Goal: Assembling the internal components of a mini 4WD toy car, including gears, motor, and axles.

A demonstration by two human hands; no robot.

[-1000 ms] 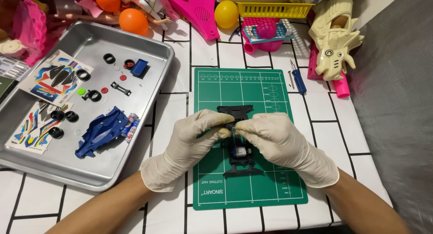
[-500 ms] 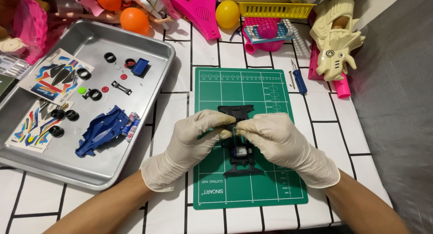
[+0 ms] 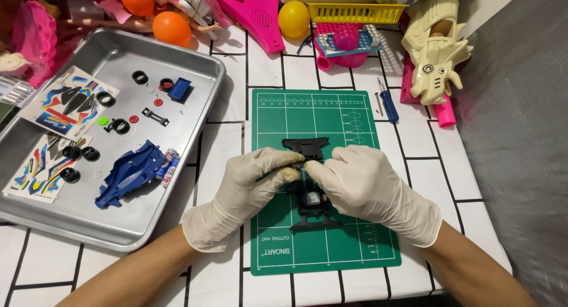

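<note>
both gloved hands, left hand (image 3: 251, 186) and right hand (image 3: 367, 186), meet, fingers (image 3: 290, 165) pinched together

balls (image 3: 171, 28): 3 | sticker sheets (image 3: 66, 102): 2 | tyres (image 3: 140, 77): 6 | screwdriver (image 3: 388, 106): 1

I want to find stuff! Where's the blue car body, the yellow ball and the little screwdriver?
Blue car body (image 3: 127, 172), head view, middle of the shell.
Yellow ball (image 3: 294, 18), head view, its centre.
Screwdriver (image 3: 388, 105), head view, on the blue handle.

Bare cutting mat (image 3: 278, 115) above the hands gives passage; metal tray (image 3: 201, 165) blocks the left
</note>
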